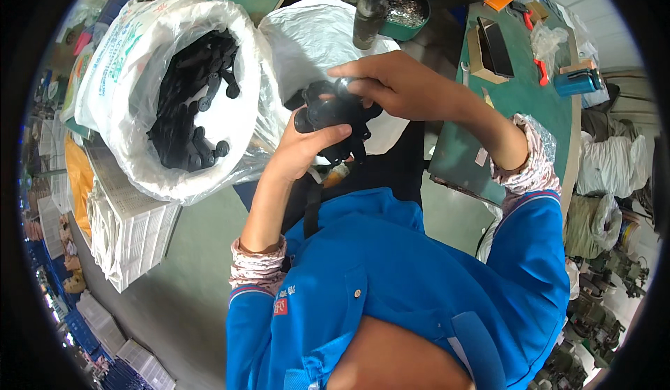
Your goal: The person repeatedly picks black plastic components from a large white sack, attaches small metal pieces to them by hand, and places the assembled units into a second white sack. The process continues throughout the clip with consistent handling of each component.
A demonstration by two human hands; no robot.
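Several black rounded plastic parts (328, 114) with arms and disc-shaped ends are bunched together in front of me. My left hand (296, 146) is closed around the bunch from below, its thumb lying across the parts. From the right, my right hand (394, 83) reaches over with its fingertips pinched on the upper end of one part. Beneath both hands spreads a white bag (300, 34), open at the top. To the left, a large white sack (241, 104) with a plastic liner holds many similar black parts (185, 104).
A metal machine post (366, 24) stands just beyond my right hand, beside a green bin (401, 31) of small metal pieces. On the green table (453, 146) are a cardboard box (481, 62), a blue cup (576, 83) and red-handled tools. White crates (143, 233) sit below the sack.
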